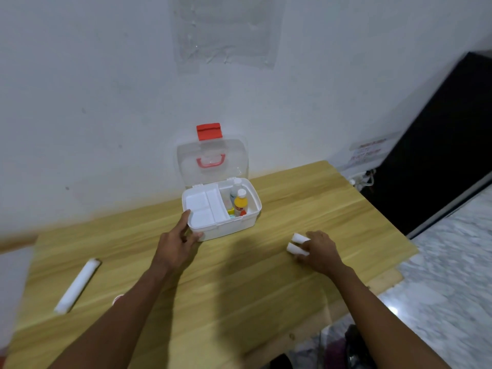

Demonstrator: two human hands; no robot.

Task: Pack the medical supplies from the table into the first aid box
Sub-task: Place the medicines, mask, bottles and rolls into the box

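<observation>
A white first aid box (234, 225) stands open at the table's far middle, its clear lid (211, 161) with a red latch upright against the wall. Inside, a white tray fills the left half; a yellow bottle (240, 205) and other small items stand in the right half. My left hand (181, 235) rests against the box's front left corner, fingers spread on it. My right hand (320, 250) closes around two small white rolls (296, 243) lying on the table right of the box. A long white roll (77, 284) lies at the table's left.
The wooden table (239, 288) stands against a white wall. A small red and white object (117, 298) peeks out beside my left forearm. A black panel (439, 142) and a marble floor (452, 262) lie to the right, past the table's edge.
</observation>
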